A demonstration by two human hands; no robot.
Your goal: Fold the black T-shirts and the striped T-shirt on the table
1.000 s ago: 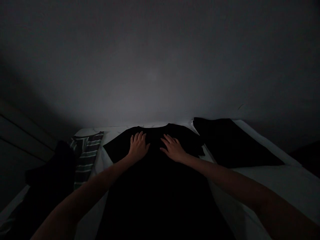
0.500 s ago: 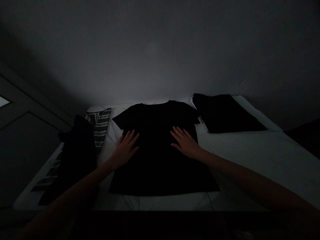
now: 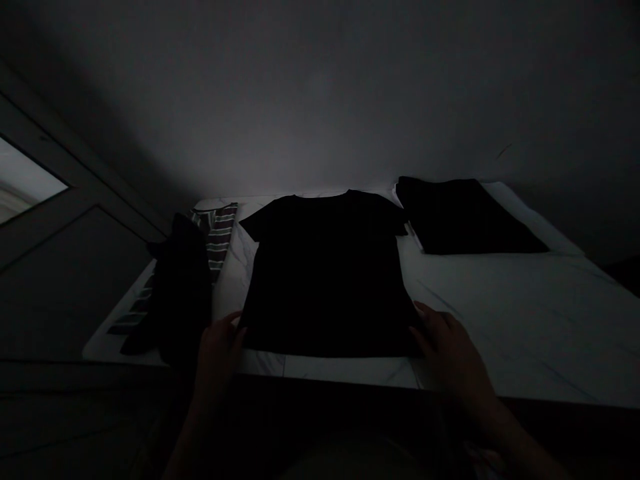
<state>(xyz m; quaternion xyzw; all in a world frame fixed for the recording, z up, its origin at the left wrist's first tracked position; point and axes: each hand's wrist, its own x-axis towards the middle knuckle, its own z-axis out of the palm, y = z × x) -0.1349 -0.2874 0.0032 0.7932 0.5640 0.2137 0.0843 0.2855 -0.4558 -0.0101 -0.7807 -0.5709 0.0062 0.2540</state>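
Observation:
A black short-sleeved T-shirt (image 3: 325, 280) lies spread flat on the white marbled table (image 3: 505, 320), its neckline toward the wall and its hem near me. At the shirt's lower left corner, my left hand (image 3: 219, 350) pinches the side edge between thumb and fingers. My right hand (image 3: 450, 347) grips the opposite lower corner in the same way, thumb on top of the cloth. Dim light hides the fabric's details and part of the fingertips.
Left of the shirt, a dark crumpled garment (image 3: 183, 293) lies over a striped one (image 3: 223, 233). A folded black cloth (image 3: 470, 217) rests at the back right on something pale. Behind the table rises a grey wall (image 3: 320, 100), with a panelled door (image 3: 75, 200) at the left.
Both hands have moved from lying flat on the shirt's middle down and outward to its lower corners, where they have taken hold. The view has shifted slightly.

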